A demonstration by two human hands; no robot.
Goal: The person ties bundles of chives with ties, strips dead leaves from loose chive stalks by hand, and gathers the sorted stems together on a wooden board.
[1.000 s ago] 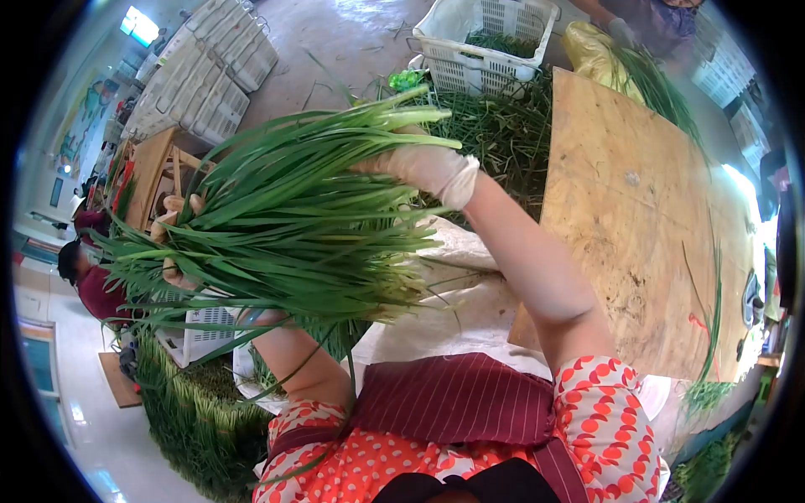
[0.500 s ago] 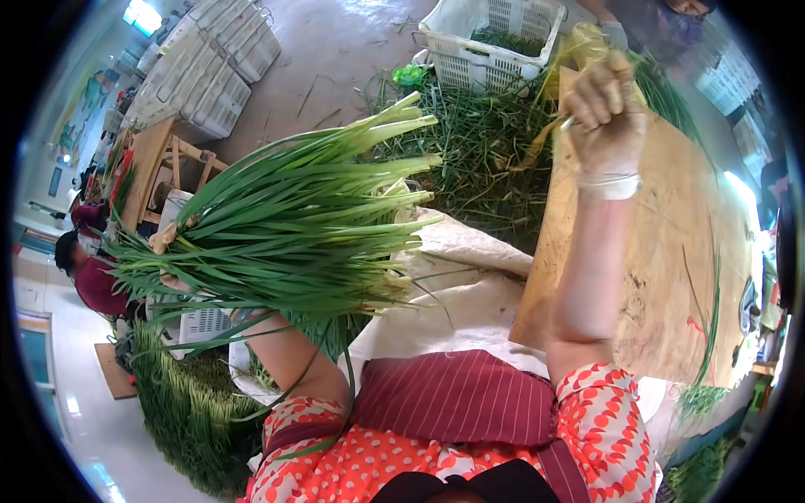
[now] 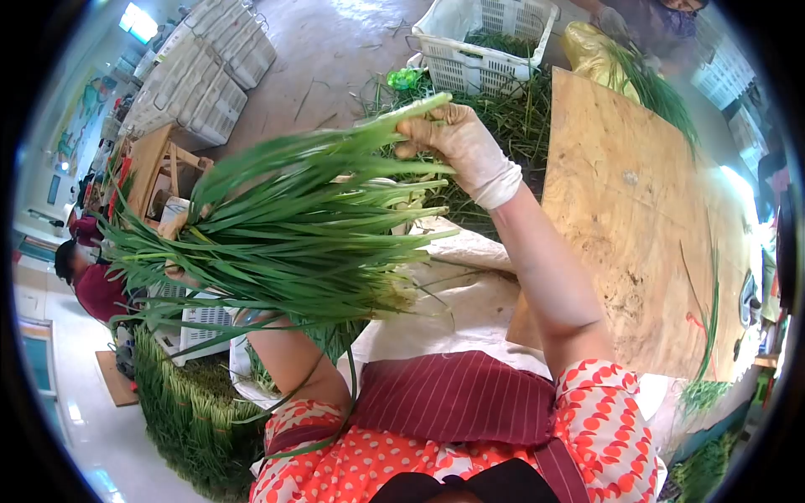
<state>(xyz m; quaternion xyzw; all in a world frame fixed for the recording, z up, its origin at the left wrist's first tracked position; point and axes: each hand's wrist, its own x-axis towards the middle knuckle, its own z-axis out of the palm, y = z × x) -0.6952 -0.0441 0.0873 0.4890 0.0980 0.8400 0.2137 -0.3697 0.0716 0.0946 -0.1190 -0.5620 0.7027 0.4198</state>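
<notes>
A large fanned bunch of garlic chives point(image 3: 293, 235) lies across my view, its leafy ends to the left and pale stem ends to the right. My left hand point(image 3: 173, 226) is closed around the leafy end, mostly hidden behind leaves. My right hand point(image 3: 465, 151), in a thin whitish glove with stained fingertips, is at the upper stem ends. Its fingers are pinched on a few pale stems of the same bunch. Long loose leaves hang down past my left forearm.
A wooden board point(image 3: 646, 226) stands at right. A white crate point(image 3: 478, 67) and trimmed green scraps point(image 3: 511, 109) lie ahead. Stacked crates point(image 3: 193, 92) stand at back left. Bundled chives point(image 3: 193, 411) sit at lower left. One person point(image 3: 99, 289) is at left; another's sleeve point(image 3: 662, 25) shows top right.
My right hand has come down and left from above the board to the stem ends, where it grips stems. The yellowish strand it held is out of it. The left hand keeps its hold.
</notes>
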